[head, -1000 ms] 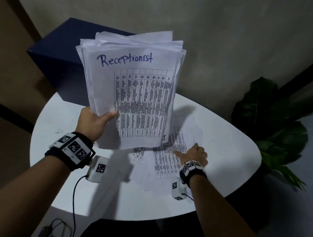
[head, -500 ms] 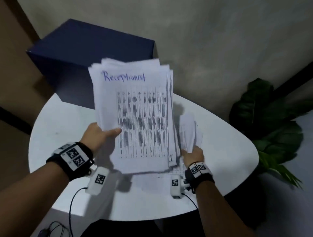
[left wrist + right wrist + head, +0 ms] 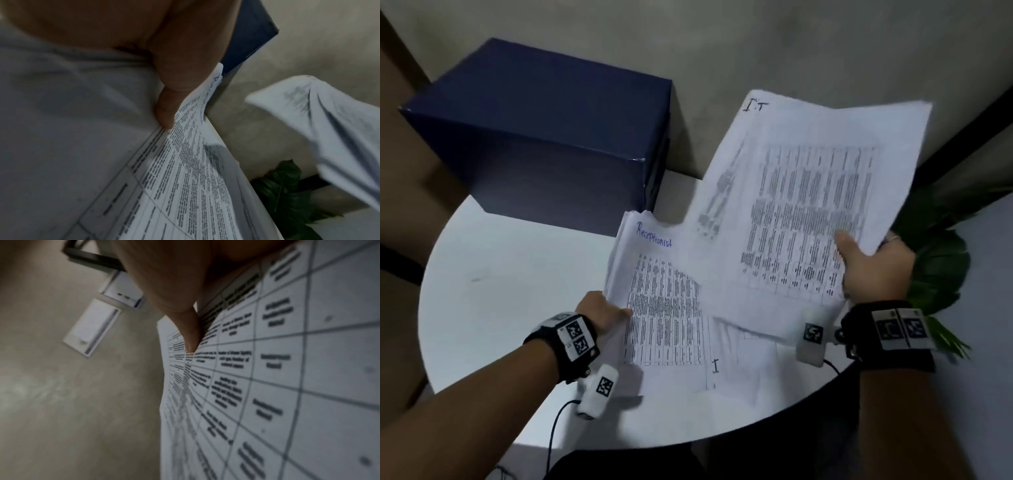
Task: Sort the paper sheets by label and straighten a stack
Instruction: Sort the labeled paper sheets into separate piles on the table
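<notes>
The right hand (image 3: 873, 270) pinches the IT sheets (image 3: 808, 205) at their lower right corner, thumb on the printed face; the fingers behind are hidden. Held by one corner, high over the desk (image 3: 510, 274), the sheets sag and fan, so a loose grip could let the back ones slide out. The left hand (image 3: 599, 311) grips the Receptionist stack (image 3: 661, 301) at its left edge, thumb (image 3: 164, 113) on top. That stack lies low over the desk, its top edges ragged. The raised sheets overlap it, so setting them down carelessly could mix the two labels. A single sheet marked I (image 3: 732, 363) lies on the desk beneath and may get buried.
</notes>
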Motion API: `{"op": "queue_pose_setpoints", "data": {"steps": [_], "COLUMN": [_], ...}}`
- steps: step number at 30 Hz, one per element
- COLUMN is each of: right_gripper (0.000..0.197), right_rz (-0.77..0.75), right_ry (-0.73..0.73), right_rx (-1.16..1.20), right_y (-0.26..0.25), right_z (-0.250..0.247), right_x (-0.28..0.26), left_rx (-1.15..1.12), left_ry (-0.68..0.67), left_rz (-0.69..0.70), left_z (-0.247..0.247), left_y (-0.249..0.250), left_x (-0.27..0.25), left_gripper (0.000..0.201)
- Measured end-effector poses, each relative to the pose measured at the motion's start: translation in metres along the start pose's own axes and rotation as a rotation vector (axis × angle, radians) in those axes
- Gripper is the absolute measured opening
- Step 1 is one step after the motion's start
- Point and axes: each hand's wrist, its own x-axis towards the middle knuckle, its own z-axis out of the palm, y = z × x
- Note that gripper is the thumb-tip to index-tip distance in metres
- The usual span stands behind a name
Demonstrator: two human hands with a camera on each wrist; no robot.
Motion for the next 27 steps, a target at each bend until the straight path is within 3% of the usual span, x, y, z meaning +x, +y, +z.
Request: {"op": "queue_pose_setpoints", "data": {"steps": [4, 7, 10, 13, 15, 18, 20, 22, 24, 27], "right_gripper": [0.032, 0.058, 0.051, 0.048, 0.044, 0.04, 0.043, 0.05, 0.045, 0.042], "right_rz": [0.165, 0.328, 0.372, 0.291, 0.209, 0.187, 0.271, 0.371, 0.366, 0.273], "right_ry": [-0.209, -0.292, -0.417, -0.557, -0.621, -0.652, -0.587, -0.549, -0.544, -0.504], "right_rx": [-0.083, -0.121, -0.295, -0.496, -0.517, -0.469, -0.425, -0.389, -0.43, -0.571], "right_y": [0.05, 0.099, 0.137, 0.148, 0.144, 0.136, 0.137, 0.137, 0.139, 0.137], "right_z": [0.037, 0.077, 0.104, 0.122, 0.133, 0.14, 0.138, 0.135, 0.133, 0.129], "right_x": [-0.009, -0.026, -0.047, -0.066, -0.079, -0.091, -0.087, -0.081, -0.074, -0.069], "left_rx": [-0.298, -0.751, -1.056, -1.011, -0.785, -0.357, -0.402, -0.56, -0.627, -0.434], "left_ry": [-0.04, -0.178, -0.359, -0.351, -0.293, -0.134, -0.126, -0.147, -0.172, -0.162], "left_rz": [0.087, -0.023, -0.147, -0.13, -0.058, 0.098, 0.099, 0.054, 0.046, 0.101], "left_z": [0.003, 0.0, -0.006, -0.013, -0.01, -0.006, -0.01, -0.018, -0.026, -0.028], "left_y": [-0.012, -0.016, -0.015, -0.011, -0.007, 0.002, 0.007, 0.007, 0.009, 0.018], "left_x": [0.014, 0.015, 0.015, 0.016, 0.018, 0.018, 0.021, 0.026, 0.03, 0.019], "left_gripper": [0.037, 0.055, 0.069, 0.076, 0.083, 0.059, 0.058, 0.082, 0.099, 0.074]}}
